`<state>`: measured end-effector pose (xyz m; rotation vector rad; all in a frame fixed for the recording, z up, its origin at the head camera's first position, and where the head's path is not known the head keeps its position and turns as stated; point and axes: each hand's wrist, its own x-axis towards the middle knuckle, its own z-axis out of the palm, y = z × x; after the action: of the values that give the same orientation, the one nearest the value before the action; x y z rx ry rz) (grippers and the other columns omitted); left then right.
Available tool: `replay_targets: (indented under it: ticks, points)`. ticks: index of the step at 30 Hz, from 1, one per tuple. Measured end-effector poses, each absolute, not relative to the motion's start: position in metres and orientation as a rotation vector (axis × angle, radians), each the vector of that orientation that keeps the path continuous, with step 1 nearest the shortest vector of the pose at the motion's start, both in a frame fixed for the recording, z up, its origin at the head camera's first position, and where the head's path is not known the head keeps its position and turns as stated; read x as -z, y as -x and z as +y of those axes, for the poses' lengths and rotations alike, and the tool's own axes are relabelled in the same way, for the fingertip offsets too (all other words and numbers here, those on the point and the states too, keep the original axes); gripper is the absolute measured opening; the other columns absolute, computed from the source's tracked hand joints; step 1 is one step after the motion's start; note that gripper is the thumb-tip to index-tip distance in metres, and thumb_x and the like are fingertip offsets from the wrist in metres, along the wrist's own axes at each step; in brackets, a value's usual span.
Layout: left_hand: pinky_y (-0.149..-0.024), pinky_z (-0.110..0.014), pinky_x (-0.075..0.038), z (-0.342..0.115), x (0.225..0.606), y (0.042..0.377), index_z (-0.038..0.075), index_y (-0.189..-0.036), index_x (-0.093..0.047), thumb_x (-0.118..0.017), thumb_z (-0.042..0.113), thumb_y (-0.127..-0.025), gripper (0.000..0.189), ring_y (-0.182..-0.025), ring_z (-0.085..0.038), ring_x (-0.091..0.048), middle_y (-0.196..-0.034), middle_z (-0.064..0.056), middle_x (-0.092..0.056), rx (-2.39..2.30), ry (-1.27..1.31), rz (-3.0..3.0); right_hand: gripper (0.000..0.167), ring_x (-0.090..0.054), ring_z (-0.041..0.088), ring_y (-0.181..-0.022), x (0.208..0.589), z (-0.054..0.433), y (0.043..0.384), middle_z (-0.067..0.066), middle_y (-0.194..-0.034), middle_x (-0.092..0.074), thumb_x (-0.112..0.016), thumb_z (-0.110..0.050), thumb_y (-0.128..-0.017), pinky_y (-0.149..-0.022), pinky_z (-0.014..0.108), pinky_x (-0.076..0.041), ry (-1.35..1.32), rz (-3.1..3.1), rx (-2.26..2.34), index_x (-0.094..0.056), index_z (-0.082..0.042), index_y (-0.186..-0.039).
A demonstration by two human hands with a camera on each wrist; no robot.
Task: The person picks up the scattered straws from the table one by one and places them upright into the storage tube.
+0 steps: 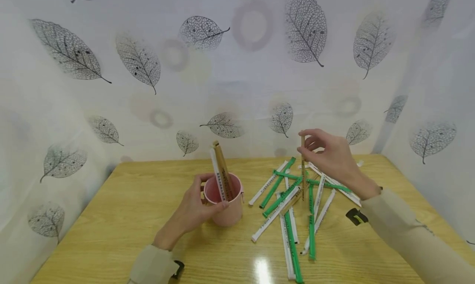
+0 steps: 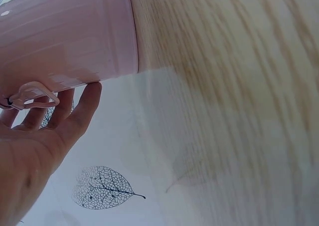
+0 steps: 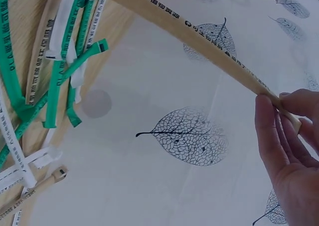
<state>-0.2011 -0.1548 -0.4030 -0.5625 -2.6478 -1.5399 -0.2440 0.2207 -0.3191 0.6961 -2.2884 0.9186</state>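
Observation:
My left hand [image 1: 193, 207] holds a pink cup [image 1: 229, 214] upright on the table, with fingers behind it and the thumb at its front rim. A small loop [image 2: 42, 94] on the cup's side shows in the left wrist view. Inside the cup lean a white wrapped straw [image 1: 218, 172] and brown wrapped straws [image 1: 224, 168]. Above the pile of straws, my right hand [image 1: 332, 154] pinches the top end of a brown paper-wrapped straw [image 3: 194, 41] between thumb and fingers. That straw hangs almost straight down in the head view.
Several green [image 1: 311, 234], white [image 1: 272, 218] and brown wrapped straws lie crossed in a loose heap to the right of the cup on the wooden table [image 1: 122, 218]. Behind and at both sides hangs a white cloth [image 1: 237, 90] printed with leaves.

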Motion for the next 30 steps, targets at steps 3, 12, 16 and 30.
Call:
replay_targets:
  ticks: [3,12,16,30]
  points:
    - [-0.089,-0.031,-0.057,-0.155,0.404,0.201,0.014,-0.146,-0.037,-0.084,0.035,-0.084,0.08,-0.123,-0.03,-0.06,-0.141,-0.013,-0.056,1.546,0.56,-2.644,0.04,-0.069,-0.001,-0.078,0.311,0.21,0.243,0.006,-0.085,-0.074,-0.078,0.003,-0.086,-0.068,0.012,-0.056,-0.763,-2.209,-1.029,-0.07,-0.008,-0.123]
    - [-0.088,-0.028,-0.057,-0.154,0.405,0.2,0.014,-0.146,-0.037,-0.084,0.034,-0.084,0.08,-0.121,-0.03,-0.06,-0.14,-0.014,-0.056,1.568,0.562,-2.643,0.047,-0.071,0.0,-0.08,0.288,0.174,0.245,0.012,-0.087,-0.075,-0.078,0.012,-0.081,-0.07,0.018,-0.06,-0.945,-1.96,-1.194,-0.069,-0.002,-0.125]
    - [-0.088,-0.029,-0.057,-0.154,0.404,0.2,0.013,-0.146,-0.038,-0.084,0.034,-0.084,0.08,-0.123,-0.03,-0.06,-0.141,-0.014,-0.056,1.561,0.558,-2.645,0.046,-0.072,0.002,-0.078,0.278,0.158,0.246,0.016,-0.086,-0.076,-0.078,0.015,-0.08,-0.07,0.021,-0.061,-1.024,-1.882,-1.23,-0.068,0.003,-0.123]
    - [-0.086,-0.028,-0.057,-0.154,0.401,0.2,0.012,-0.145,-0.038,-0.083,0.035,-0.084,0.08,-0.121,-0.029,-0.06,-0.14,-0.013,-0.056,1.507,0.556,-2.646,0.041,-0.077,0.023,-0.081,0.258,0.097,0.246,0.022,-0.094,-0.076,-0.079,0.012,-0.08,-0.067,0.029,-0.063,-1.209,-1.669,-1.348,-0.065,0.009,-0.118]
